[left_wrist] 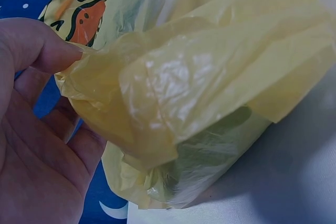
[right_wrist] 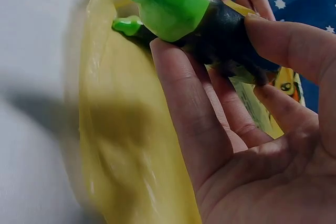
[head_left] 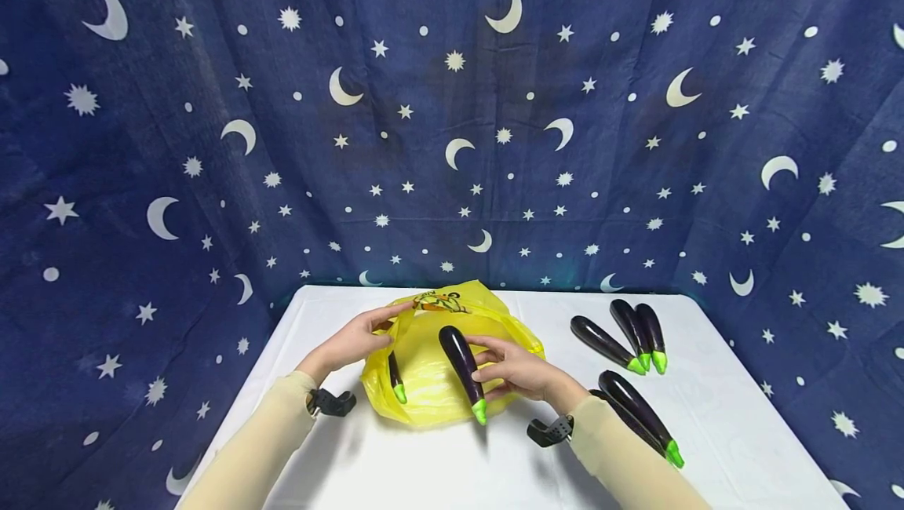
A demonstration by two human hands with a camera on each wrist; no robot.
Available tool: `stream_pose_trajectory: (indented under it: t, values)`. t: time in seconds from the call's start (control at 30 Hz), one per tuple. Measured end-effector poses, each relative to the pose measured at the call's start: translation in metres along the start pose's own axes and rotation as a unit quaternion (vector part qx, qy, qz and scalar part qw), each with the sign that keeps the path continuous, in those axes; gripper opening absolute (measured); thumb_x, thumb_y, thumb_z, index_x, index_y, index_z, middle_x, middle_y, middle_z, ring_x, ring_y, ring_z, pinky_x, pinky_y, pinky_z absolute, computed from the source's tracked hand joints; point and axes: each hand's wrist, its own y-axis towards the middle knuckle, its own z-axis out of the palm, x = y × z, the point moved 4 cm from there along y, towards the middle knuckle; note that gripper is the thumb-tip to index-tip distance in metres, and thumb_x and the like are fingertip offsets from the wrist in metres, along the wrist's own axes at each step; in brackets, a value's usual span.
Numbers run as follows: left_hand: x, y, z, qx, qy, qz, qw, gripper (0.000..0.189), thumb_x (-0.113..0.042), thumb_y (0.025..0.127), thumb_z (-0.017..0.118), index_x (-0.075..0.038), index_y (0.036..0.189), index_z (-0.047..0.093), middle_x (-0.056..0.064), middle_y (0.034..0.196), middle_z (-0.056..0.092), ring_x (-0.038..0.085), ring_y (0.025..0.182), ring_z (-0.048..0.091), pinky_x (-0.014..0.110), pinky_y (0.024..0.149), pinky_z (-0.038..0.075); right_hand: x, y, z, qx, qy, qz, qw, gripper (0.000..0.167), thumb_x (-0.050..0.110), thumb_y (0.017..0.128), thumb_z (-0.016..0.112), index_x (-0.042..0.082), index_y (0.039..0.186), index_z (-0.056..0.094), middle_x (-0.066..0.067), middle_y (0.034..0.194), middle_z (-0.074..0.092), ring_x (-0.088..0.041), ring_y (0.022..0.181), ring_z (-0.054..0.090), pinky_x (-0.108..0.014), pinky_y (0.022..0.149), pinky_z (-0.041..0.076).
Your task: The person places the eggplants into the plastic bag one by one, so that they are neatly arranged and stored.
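Note:
My right hand (head_left: 519, 371) grips a dark purple eggplant (head_left: 461, 361) with a bright green stem end, thumb on one side and fingers on the other. The eggplant is over the mouth of a yellow plastic bag (head_left: 431, 408), its stem end pointing down toward me. At the bag's left edge, my left hand (head_left: 360, 340) pinches the plastic between thumb and fingers, as the left wrist view shows (left_wrist: 47, 66). Inside the bag on the left lies another eggplant (head_left: 395, 378), partly hidden by the plastic.
On the white table (head_left: 424, 471), three eggplants (head_left: 628, 329) lie in a group at the back right. Two more eggplants (head_left: 639, 413) lie nearer, beside my right forearm, which partly covers one. A dark blue curtain (head_left: 494, 141) with moons and stars hangs behind the table.

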Motion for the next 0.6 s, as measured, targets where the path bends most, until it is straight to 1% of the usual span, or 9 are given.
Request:
stream_pose_trajectory:
  t: [0.2, 0.4, 0.6]
  values:
    - [0.000, 0.000, 0.000, 0.000, -0.001, 0.003, 1.0000, 0.071, 0.002, 0.092, 0.058, -0.028, 0.155, 0.047, 0.003, 0.160, 0.040, 0.030, 0.131, 0.052, 0.043, 0.104, 0.046, -0.001, 0.014, 0.009, 0.007, 0.012, 0.004, 0.9999, 0.080, 0.007, 0.091, 0.073, 0.013, 0.160, 0.033, -0.021, 0.129, 0.058, -0.030, 0.101, 0.069, -0.044, 0.074, 0.061]
    - [-0.001, -0.001, 0.000, -0.003, -0.003, 0.007, 1.0000, 0.070, 0.002, 0.092, 0.057, -0.027, 0.155, 0.048, 0.003, 0.158, 0.043, 0.030, 0.128, 0.053, 0.041, 0.101, 0.048, -0.004, 0.030, 0.011, -0.005, 0.018, 0.011, 0.9998, 0.080, 0.006, 0.091, 0.072, 0.013, 0.160, 0.033, -0.021, 0.130, 0.059, -0.032, 0.103, 0.068, -0.047, 0.078, 0.060]
    - [0.000, -0.002, 0.000, -0.006, -0.003, 0.000, 1.0000, 0.069, 0.000, 0.093, 0.057, -0.027, 0.155, 0.048, 0.003, 0.160, 0.041, 0.030, 0.130, 0.052, 0.039, 0.101, 0.049, -0.006, 0.047, 0.014, -0.012, 0.030, 0.014, 0.9994, 0.080, 0.005, 0.092, 0.071, 0.014, 0.161, 0.032, -0.022, 0.131, 0.057, -0.033, 0.104, 0.068, -0.049, 0.081, 0.059]
